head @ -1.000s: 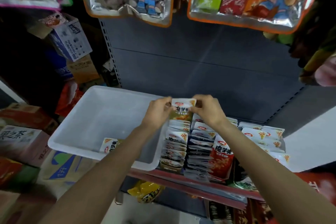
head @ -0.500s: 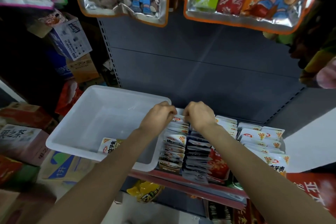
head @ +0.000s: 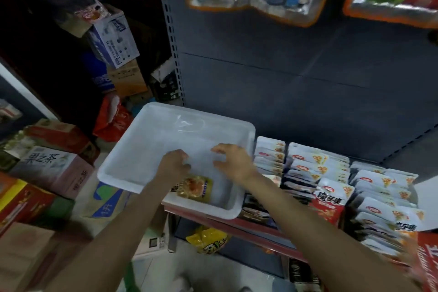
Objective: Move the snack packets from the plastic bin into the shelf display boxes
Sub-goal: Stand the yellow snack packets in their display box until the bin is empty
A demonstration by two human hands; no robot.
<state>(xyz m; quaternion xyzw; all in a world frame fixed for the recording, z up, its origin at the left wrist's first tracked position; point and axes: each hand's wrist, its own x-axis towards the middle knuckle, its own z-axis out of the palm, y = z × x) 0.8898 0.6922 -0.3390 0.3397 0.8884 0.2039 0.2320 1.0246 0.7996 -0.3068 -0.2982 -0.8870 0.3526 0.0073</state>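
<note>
Both hands have moved from the packet rows into the plastic bin (head: pixel 151 149). The left hand (head: pixel 174 165) curls just above the last snack packet (head: pixel 195 187); whether it touches is unclear. The right hand (head: pixel 233 161) hovers with fingers apart. Filled display boxes (head: pixel 331 182) stand beside the bin on the shelf.

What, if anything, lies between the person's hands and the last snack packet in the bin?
Nothing visible does. Both the left hand and right hand are inside the white bin, just beyond the packet, which lies uncovered near the front wall.
</note>
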